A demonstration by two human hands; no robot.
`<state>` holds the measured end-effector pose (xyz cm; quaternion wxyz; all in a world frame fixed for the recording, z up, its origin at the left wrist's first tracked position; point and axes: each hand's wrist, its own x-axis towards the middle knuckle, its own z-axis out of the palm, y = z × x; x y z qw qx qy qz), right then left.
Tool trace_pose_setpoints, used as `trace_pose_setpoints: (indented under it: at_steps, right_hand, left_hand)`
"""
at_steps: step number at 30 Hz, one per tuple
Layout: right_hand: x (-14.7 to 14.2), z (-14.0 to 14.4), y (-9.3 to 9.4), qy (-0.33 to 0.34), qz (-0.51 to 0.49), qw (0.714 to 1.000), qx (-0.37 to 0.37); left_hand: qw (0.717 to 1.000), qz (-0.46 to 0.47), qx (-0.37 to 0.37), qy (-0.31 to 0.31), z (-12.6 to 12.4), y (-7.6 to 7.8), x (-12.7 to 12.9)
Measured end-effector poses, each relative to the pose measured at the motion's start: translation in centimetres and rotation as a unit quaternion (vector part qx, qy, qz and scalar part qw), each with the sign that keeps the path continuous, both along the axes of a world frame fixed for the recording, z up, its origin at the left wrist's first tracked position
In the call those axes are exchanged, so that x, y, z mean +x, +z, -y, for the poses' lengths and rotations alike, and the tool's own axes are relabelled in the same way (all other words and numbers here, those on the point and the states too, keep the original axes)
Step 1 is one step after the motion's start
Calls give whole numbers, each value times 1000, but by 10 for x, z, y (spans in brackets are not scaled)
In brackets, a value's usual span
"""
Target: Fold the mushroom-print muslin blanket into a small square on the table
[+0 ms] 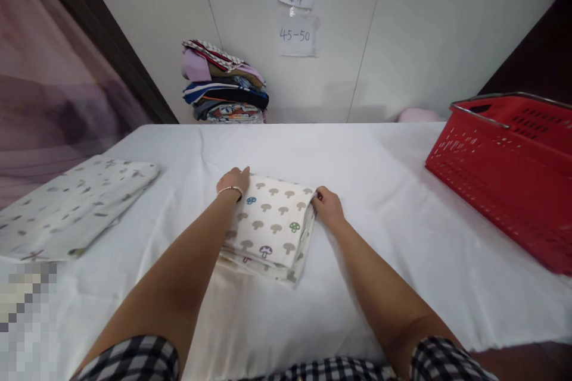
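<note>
A white cloth printed with grey, blue, green and purple mushrooms (272, 220) lies folded into a layered square in the middle of the table. My left hand (232, 181), with a bracelet at the wrist, grips its far left edge; some of the fingertips are hidden. At the far right corner, my right hand (329, 207) is closed, pinching the edge between thumb and fingers. The layers at the near and right sides do not line up exactly.
The table has a white cover (379, 262). Another folded, patterned white cloth (89, 202) lies at the left. To the right stands a red plastic basket (509, 172) with metal handles. Beyond the far edge are stacked folded fabrics (226, 83) and a wall with paper signs (298, 34).
</note>
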<state>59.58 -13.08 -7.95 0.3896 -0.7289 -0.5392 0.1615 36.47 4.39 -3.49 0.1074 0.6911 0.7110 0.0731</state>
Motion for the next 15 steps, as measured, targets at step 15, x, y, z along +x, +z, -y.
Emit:
trace_pose_setpoints:
  at_steps: [15]
  right_hand:
    - [19, -2, -1, 158, -321, 934, -9]
  left_hand:
    - [942, 23, 103, -317, 153, 13, 86]
